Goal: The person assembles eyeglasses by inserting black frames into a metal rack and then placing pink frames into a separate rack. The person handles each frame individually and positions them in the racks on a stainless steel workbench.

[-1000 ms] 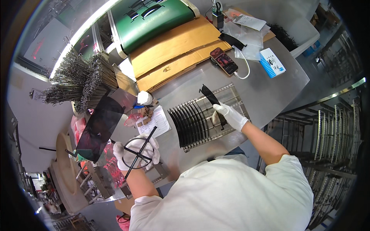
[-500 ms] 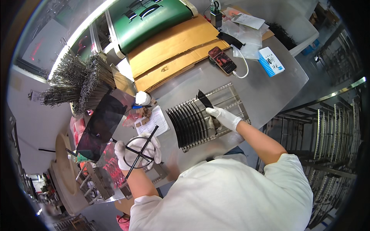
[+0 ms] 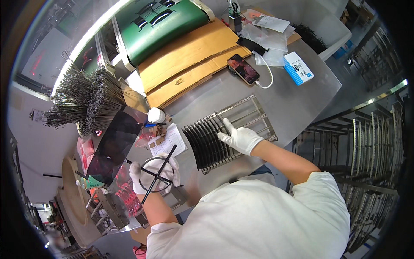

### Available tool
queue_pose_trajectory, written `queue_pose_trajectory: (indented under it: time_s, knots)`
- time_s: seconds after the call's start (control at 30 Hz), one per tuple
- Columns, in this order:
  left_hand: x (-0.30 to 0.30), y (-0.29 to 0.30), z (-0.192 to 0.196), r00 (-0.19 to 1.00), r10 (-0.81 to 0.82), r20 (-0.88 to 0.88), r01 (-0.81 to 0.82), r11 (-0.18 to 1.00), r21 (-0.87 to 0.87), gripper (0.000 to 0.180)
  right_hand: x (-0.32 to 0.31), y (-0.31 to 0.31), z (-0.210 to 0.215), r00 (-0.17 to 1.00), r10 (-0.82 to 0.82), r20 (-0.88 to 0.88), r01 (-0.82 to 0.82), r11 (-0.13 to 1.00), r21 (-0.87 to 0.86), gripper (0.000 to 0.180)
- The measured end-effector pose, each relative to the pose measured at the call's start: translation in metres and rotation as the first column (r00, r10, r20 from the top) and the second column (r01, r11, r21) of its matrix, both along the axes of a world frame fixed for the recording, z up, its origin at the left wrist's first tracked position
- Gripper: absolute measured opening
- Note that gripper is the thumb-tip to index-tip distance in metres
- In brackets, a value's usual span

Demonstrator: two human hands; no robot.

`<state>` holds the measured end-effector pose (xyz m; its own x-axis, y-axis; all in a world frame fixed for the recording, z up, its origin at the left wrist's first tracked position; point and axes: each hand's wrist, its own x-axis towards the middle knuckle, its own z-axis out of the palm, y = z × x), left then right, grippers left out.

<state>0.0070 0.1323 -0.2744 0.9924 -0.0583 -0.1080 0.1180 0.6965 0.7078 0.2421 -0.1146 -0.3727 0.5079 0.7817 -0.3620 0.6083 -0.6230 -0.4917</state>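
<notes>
My right hand (image 3: 242,140), in a white glove, is open over the metal rack (image 3: 261,125), thumb and forefinger stretched apart. Its fingertips are at the rightmost of several black curved strips (image 3: 206,142), which stand side by side in the rack's left part. In front of my gloved left hand (image 3: 172,170) is a black ring with crossed bars (image 3: 158,176). The left fingers curl around it, though part of the hand is hidden behind the bars. A dark tinted panel (image 3: 114,144) stands just beyond the left hand.
Bundled wire hooks (image 3: 86,99) stand at the far left. Cardboard (image 3: 189,56) lies before a green conveyor belt (image 3: 159,26). A cabled phone (image 3: 243,69), plastic bags (image 3: 265,39) and a blue-white box (image 3: 298,68) lie at the back right. Racks (image 3: 366,146) stand to the right.
My right hand has let go of a black curved strip, now among the others in the rack, and its fingers have spread. The left hand stays nearly still. The view has shifted slightly.
</notes>
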Motion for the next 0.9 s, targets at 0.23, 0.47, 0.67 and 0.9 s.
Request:
queue_pose_trajectory:
  time_s: [0.23,0.47,0.67,0.9]
  knots:
    - [0.007,-0.017,0.006,0.992,0.04,-0.119,-0.029,0.996,0.09,0.117,0.004,0.006,0.037,0.988,-0.072,0.138,0.053,0.988,0.142,0.085]
    - [0.011,-0.023,-0.019,0.874,-0.32,-0.366,0.356,0.934,0.033,0.094,-0.006,0.032,0.116,0.758,-0.162,0.632,-0.537,0.396,0.745,0.072]
    - [0.017,-0.019,-0.023,0.838,-0.305,-0.452,0.54,0.59,0.601,0.035,-0.024,0.033,0.123,0.823,0.568,-0.005,-0.444,0.649,0.618,0.083]
    - [0.014,0.007,-0.044,0.776,-0.534,-0.336,0.615,0.521,0.592,0.05,-0.004,0.013,0.12,0.892,-0.049,0.45,-0.315,0.645,0.696,0.082]
